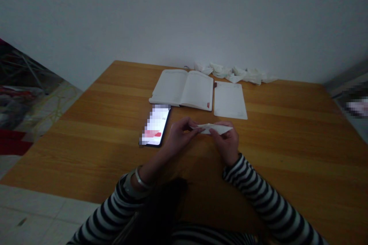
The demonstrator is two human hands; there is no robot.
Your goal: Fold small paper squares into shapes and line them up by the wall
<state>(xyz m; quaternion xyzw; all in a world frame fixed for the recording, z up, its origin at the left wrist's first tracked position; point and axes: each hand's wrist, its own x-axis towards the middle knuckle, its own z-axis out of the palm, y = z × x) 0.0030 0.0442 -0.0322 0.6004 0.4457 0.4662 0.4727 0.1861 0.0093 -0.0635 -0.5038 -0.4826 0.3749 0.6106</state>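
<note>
A small folded piece of white paper point(220, 128) is held just above the table's near middle, long and narrow in shape. My left hand point(181, 132) pinches its left end between thumb and fingers. At the right part, my right hand point(228, 141) grips it with the thumb on the near side and the fingers behind. Beyond my hands lie an open notebook point(169, 86) with blank-looking pages and, beside it, a loose sheet of paper point(230, 99). To the left of my left hand, a phone point(155, 126) rests with its screen lit.
Several folded or crumpled white paper pieces point(221, 71) line the back of the wooden table point(287, 130), against the pale wall point(184, 19). A metal frame and red items point(17, 92) stand on the floor at left. Dark hair hangs into the lower view.
</note>
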